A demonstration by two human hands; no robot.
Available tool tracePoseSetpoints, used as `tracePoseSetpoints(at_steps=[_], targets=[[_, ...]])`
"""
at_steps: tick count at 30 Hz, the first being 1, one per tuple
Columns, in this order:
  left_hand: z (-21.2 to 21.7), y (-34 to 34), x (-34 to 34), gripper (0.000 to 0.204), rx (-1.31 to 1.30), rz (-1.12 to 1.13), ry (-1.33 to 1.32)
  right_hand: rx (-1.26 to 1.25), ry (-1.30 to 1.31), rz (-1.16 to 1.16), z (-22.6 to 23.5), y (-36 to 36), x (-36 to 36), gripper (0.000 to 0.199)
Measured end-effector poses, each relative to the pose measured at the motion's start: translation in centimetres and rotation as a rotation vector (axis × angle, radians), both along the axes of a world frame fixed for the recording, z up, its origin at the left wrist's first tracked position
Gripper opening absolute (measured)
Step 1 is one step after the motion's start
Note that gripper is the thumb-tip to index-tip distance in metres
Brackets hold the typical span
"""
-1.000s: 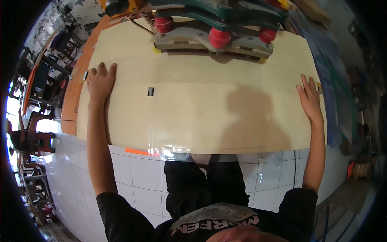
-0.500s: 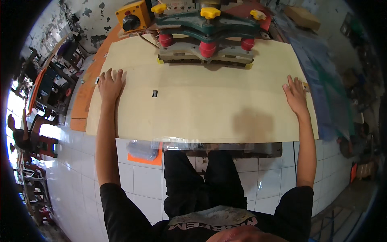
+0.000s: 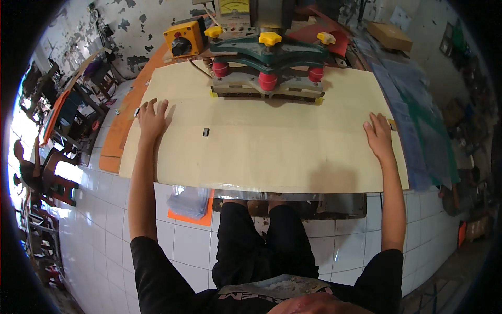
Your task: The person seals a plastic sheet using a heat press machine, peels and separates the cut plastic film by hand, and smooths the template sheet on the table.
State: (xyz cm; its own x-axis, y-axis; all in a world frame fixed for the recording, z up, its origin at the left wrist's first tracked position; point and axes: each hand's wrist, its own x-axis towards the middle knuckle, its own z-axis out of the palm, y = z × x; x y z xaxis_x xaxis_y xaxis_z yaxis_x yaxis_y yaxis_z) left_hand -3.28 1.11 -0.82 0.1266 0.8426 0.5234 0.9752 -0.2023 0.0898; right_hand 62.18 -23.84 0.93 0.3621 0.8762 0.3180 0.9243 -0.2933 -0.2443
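Note:
A large cream sheet (image 3: 251, 157) covers the worktable before me. My left hand (image 3: 152, 123) lies on its left side, fingers spread and nothing in them. On the right side of the sheet rests my right hand (image 3: 379, 138), flat and open, near a small yellowish piece (image 3: 392, 124) at the edge. Left of centre, a small dark rectangle (image 3: 206, 132) shows on the sheet. Over the sheet's far part hangs a press head (image 3: 267, 97), a long bar under a green frame with red spacers and yellow knobs. A narrow edge of clear plastic (image 3: 246, 187) shows along the front.
A yellow control box (image 3: 184, 39) with a black knob stands back left, beside a gauge panel (image 3: 235, 15). Bluish plastic sheets (image 3: 413, 120) drape along the right. Below the front edge are a bagged bundle (image 3: 188, 203) and a dark bench (image 3: 334, 206). Another person (image 3: 29, 167) sits far left.
The view has tilted up, so the press and the sheet appear lower and more of the gauge shows. Less clear plastic shows at the front edge. Both hands stay flat on the sheet.

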Motion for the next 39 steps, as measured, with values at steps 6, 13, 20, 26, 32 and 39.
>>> tracePoseSetpoints(at_steps=[6,13,20,26,32,39], targets=[[0.6,-4.6,-0.7,0.043,0.077,-0.27,-0.133,0.07,0.204,0.084,1.8,-3.3,-2.0,0.052],[3.3,-14.1,1.4,0.025,0.02,-0.223,-0.747,0.435,0.207,0.058,2.8,-8.3,-6.7,0.024],[1.3,-14.3,1.0,0.028,-0.011,-0.091,-1.063,0.484,0.35,-0.062,1.6,-9.0,-6.4,0.04],[1.3,-14.7,1.3,0.035,0.001,-0.097,-1.13,0.497,0.402,-0.061,1.0,-9.3,-5.7,0.041],[1.1,-15.2,2.0,0.036,0.07,-0.092,-1.081,0.498,0.412,-0.045,1.0,-9.5,-6.0,0.041],[1.1,-15.1,1.7,0.035,0.077,-0.105,-1.095,0.472,0.457,-0.069,0.8,-9.3,-5.8,0.041]])
